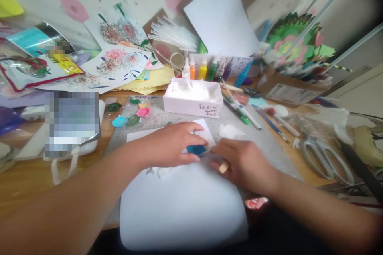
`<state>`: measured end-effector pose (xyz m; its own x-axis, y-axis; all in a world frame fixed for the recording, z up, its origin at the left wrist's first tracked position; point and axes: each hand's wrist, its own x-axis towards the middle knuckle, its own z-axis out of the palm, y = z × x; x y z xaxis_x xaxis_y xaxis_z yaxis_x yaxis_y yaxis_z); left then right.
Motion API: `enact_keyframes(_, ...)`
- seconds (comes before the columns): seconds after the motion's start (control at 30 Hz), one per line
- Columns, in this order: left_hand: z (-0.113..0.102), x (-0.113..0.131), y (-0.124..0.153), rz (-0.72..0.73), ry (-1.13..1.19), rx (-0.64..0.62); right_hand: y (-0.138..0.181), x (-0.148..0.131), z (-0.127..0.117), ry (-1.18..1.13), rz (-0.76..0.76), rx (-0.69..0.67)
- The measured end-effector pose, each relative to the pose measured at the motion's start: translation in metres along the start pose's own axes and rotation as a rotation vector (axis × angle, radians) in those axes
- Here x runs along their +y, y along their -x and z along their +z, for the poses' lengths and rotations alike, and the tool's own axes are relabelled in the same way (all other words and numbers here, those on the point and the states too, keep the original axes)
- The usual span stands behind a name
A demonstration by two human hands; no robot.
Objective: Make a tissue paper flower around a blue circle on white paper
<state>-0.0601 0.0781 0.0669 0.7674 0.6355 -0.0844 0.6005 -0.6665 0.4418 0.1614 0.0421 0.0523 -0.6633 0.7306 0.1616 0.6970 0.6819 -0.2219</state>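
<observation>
Here our left hand [173, 143] pinches a blue piece [196, 150] on a white card [207, 132]. Our right hand [243, 163], just beside at three o'clock, grips a stick [223, 166]. A box [193, 101] sits at twelve, and scissors [326, 155] lie farther at three.

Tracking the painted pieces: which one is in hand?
The dark blue one, held by the left hand; the cyan, pink, yellow and green ones lie apart, upper left.
</observation>
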Motion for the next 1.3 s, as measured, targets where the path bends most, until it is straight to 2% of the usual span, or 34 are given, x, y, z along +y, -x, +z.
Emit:
enact_keyframes(0.13,0.001,-0.001,0.000,0.001,-0.007,0.001,0.001,0.014,-0.024,-0.461,0.083,0.087)
enact_keyframes(0.2,0.001,-0.001,-0.001,-0.001,-0.003,-0.004,0.003,0.018,-0.033,-0.614,0.158,0.144)
enact_keyframes(0.3,0.001,-0.002,-0.001,-0.010,-0.008,-0.015,0.004,0.018,-0.035,-0.709,0.290,0.147)
enact_keyframes(0.43,0.000,-0.002,-0.002,0.011,-0.033,-0.009,0.002,0.011,-0.021,-0.820,0.383,0.091)
enact_keyframes(0.73,0.002,-0.002,-0.001,0.002,-0.062,-0.025,-0.003,0.011,0.002,-0.749,0.381,0.092)
enact_keyframes(1.0,0.002,-0.002,-0.002,0.008,-0.045,-0.021,-0.009,0.006,0.006,-0.698,0.416,0.138)
enact_keyframes(1.2,0.003,-0.003,-0.002,0.011,-0.050,-0.021,-0.015,0.007,0.008,-0.786,0.403,0.108)
enact_keyframes(1.3,0.003,-0.003,-0.002,0.005,-0.050,-0.022,-0.015,0.013,0.001,-0.842,0.406,0.099)
